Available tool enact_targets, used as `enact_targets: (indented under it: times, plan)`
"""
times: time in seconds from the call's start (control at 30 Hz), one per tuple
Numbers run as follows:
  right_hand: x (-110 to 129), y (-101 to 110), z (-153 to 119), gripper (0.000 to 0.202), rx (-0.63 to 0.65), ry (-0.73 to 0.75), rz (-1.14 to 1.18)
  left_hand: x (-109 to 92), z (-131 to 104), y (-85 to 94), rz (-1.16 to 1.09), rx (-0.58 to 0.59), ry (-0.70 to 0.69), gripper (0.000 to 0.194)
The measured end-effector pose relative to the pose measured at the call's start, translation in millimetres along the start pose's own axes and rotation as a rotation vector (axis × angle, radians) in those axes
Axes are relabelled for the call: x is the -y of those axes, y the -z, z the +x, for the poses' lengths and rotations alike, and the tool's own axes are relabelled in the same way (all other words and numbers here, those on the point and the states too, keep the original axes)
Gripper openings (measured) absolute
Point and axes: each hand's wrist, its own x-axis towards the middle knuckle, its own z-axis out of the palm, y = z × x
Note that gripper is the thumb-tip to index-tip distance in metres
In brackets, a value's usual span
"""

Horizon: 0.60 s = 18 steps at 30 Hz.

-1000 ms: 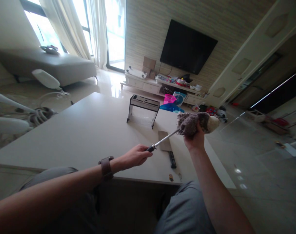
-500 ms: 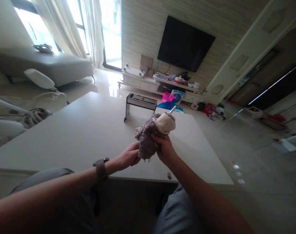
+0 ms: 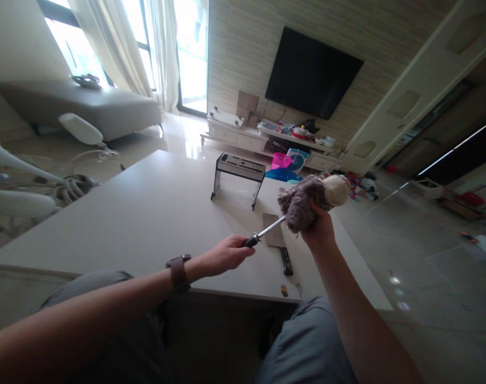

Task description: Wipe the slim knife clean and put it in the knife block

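My left hand [image 3: 229, 253] is closed round the black handle of a sharpening steel [image 3: 271, 226]. The metal rod slants up to the right, and its far end goes into a fuzzy grey-brown and cream cloth [image 3: 309, 200]. My right hand [image 3: 320, 226] grips that cloth, fingers wrapped in it, above the right side of the white table. Below the rod a cleaver [image 3: 286, 260] lies on the tabletop, its broad blade away from me and its black handle towards me. The rod hides part of the blade.
A knife block [image 3: 243, 164] with slots on top and clear sides stands at the middle of the white table [image 3: 146, 213]. Near the front edge lie a small brown-yellow item [image 3: 284, 290] and a small curved piece [image 3: 299, 289]. White chairs [image 3: 80, 129] are at the left.
My right hand has moved right with the cloth, away from my left hand. More of the steel's rod now shows between them, and the cleaver has come into sight beneath.
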Motion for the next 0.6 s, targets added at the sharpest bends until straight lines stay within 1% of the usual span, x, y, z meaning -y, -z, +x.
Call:
enact_targets:
  times: [0.03,0.1,0.17,0.2,0.27,0.33,0.43,0.47,0.5,0.6]
  plan:
    - [5,6,6,0.021,-0.021,0.021,0.011,0,-2,0.2,0.021,0.007,0.013,0.031]
    - [13,17,16,0.018,-0.109,0.063,0.033,0,-4,-0.1,0.049,0.006,0.035,0.029]
    - [17,25,22,0.019,-0.194,0.087,0.044,2,-5,-0.6,0.077,-0.021,0.033,0.028]
    - [18,27,24,0.020,-0.210,0.082,0.043,3,-5,-0.6,0.092,-0.038,0.020,0.027]
    - [16,27,22,0.023,-0.194,0.043,0.034,4,-4,-0.1,0.132,-0.088,-0.026,0.027]
    - [11,21,15,0.024,-0.139,-0.011,0.036,5,-3,1.1,0.215,-0.178,-0.114,0.026]
    - [-2,4,-1,0.029,-0.014,-0.106,0.048,4,-1,3.0,0.406,-0.349,-0.237,0.024]
    - [-8,-3,-7,0.032,0.025,-0.138,0.044,4,-1,3.2,0.461,-0.387,-0.250,0.023]
    - [-14,-10,-14,0.034,0.037,-0.162,0.035,4,-1,3.2,0.505,-0.411,-0.250,0.023]
    - [-37,-27,-34,0.036,0.018,-0.213,0.006,7,-1,2.7,0.576,-0.441,-0.241,0.020]
